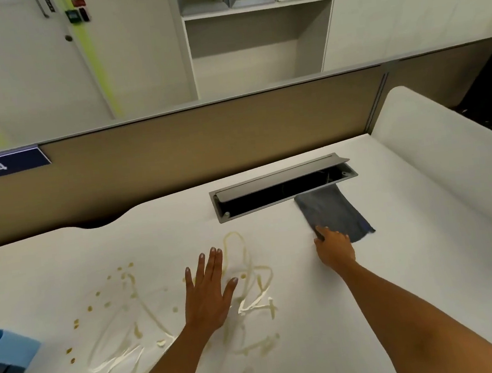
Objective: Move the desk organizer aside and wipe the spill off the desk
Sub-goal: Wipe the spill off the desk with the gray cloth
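Note:
A yellowish spill of smears and drops spreads over the middle of the white desk. My left hand hovers or rests flat over the spill, fingers spread, holding nothing. A grey-blue cloth lies to the right, below the cable slot. My right hand pinches the cloth's near left corner. The light blue desk organizer sits at the desk's left edge, partly cut off by the frame.
An open cable tray with a raised metal lid is sunk into the desk behind the spill. A beige partition with a "014" label runs along the back. A white side panel bounds the desk on the right.

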